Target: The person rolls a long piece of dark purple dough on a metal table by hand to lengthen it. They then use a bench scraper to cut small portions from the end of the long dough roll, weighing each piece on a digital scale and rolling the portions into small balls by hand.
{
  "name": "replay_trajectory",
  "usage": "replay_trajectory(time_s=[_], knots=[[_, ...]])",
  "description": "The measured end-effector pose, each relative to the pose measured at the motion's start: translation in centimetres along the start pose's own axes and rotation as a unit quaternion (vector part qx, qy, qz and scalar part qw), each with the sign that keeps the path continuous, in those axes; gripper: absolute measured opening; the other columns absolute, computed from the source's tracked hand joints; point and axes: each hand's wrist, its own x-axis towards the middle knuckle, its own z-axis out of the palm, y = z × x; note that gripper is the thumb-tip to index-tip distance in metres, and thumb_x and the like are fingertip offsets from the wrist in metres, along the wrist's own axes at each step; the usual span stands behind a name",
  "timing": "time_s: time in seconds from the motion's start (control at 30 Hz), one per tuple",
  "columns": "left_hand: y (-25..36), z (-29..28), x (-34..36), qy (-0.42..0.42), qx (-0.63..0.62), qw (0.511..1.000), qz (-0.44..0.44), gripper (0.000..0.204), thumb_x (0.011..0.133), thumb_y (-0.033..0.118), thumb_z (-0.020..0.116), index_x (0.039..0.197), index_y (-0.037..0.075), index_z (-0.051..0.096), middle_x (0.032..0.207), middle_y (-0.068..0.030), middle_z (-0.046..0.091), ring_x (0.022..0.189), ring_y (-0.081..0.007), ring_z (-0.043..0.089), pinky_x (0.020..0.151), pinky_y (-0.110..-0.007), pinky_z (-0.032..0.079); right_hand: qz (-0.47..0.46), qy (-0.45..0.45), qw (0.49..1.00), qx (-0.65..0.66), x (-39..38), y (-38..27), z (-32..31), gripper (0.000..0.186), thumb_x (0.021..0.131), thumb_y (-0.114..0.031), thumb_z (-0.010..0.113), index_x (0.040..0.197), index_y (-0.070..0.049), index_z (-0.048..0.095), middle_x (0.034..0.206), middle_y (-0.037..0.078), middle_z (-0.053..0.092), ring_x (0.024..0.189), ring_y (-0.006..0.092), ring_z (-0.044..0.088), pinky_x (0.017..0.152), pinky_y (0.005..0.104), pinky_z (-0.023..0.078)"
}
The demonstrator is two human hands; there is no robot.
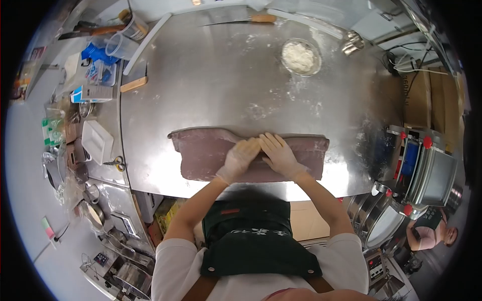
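Observation:
A wide sheet of purple-brown dough (201,158) lies across the near part of the steel table, dusted pale in places. Its far edge is folded over along the right half. My left hand (240,156), in a thin clear glove, has its fingers curled onto the far edge near the middle. Close beside it, my right hand (279,156), gloved too, reaches its fingers over the folded edge with the thumb on the near side. The fingertips of both hands almost touch. What lies under the fingers is hidden.
A bowl of white flour (301,56) stands at the far right, near a metal cup (353,43). A long knife (261,18) lies at the back. At left are a wooden-handled scraper (134,84), scissors (119,163) and a white tray (97,142). A sheeting machine (427,165) stands right.

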Motion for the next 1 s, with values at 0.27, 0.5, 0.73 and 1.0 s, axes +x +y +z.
replay_trajectory(time_s=[0.27,0.5,0.73,1.0], knots=[[-6.5,-7.8,1.4,0.019,-0.049,0.992,-0.113,0.04,0.087,0.015,0.059,0.126,0.006,0.059,0.112,-0.0137,0.068,0.101,-0.0327,0.066,0.086,-0.04,0.054,0.046,0.021,0.998,0.041,7.1,-4.0,0.2,0.076,0.08,-0.035,0.074,0.141,-0.001,0.045,0.146,0.018,0.047,0.136,0.0351,0.042,0.116,0.046,0.029],[-15.9,-12.8,-5.3,-0.211,0.117,0.962,-0.127,0.067,0.089,0.031,0.066,0.147,0.012,0.04,0.157,-0.0196,0.03,0.145,-0.0362,0.029,0.117,-0.05,0.024,0.034,0.077,0.969,0.232,11.2,-9.3,2.7,0.062,0.084,-0.014,0.068,0.142,-0.008,0.047,0.142,0.015,0.052,0.13,0.0318,0.05,0.108,0.041,0.042],[-14.8,-13.4,-8.2,-0.174,0.011,0.984,-0.032,0.051,0.084,0.006,0.059,0.134,0.011,0.053,0.14,-0.0085,0.055,0.12,-0.0301,0.058,0.104,-0.039,0.044,0.03,0.057,0.978,0.2,14.5,-10.8,3.6,0.055,0.084,-0.011,0.067,0.137,-0.01,0.052,0.135,0.01,0.057,0.122,0.0301,0.056,0.101,0.0413,0.048],[-12.1,-13.3,-11.3,-0.092,0.147,0.985,0.013,0.056,0.082,0.01,0.062,0.137,0.005,0.051,0.133,-0.0135,0.059,0.116,-0.0304,0.061,0.099,-0.039,0.049,-0.01,0.124,0.992,-0.035,14.5,-13.9,3.3,0.044,0.089,-0.026,0.062,0.129,-0.009,0.056,0.133,0.009,0.059,0.122,0.0307,0.055,0.103,0.0438,0.045]])
